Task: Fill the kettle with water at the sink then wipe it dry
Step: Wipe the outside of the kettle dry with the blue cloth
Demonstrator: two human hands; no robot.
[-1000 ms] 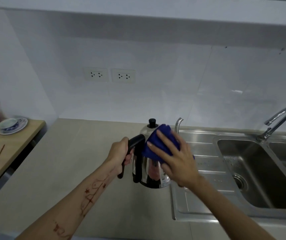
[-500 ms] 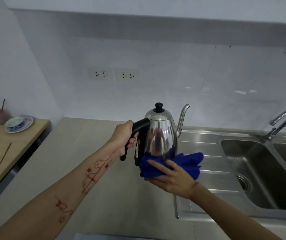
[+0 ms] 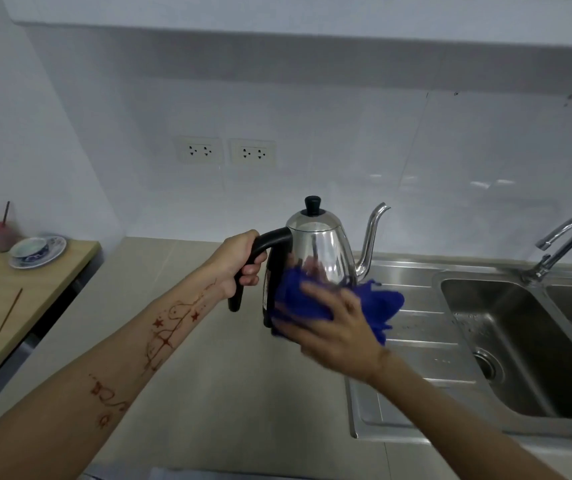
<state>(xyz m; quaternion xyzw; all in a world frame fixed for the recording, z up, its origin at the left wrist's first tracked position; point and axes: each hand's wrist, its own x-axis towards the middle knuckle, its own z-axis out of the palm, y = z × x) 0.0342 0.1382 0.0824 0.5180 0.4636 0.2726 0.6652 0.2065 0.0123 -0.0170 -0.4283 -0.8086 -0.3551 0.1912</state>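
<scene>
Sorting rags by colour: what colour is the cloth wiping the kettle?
Deep blue cloth, pressed against the kettle; clearest in the head view.

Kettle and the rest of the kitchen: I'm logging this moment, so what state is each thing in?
kettle: held in the air, upright, lid on
blue cloth: bunched, pressed against the kettle's lower body
left hand: closed round the black handle
right hand: holding the cloth to the kettle
tap: no water running
sink: basin drained, no standing water
wall sockets: nothing plugged in
</scene>
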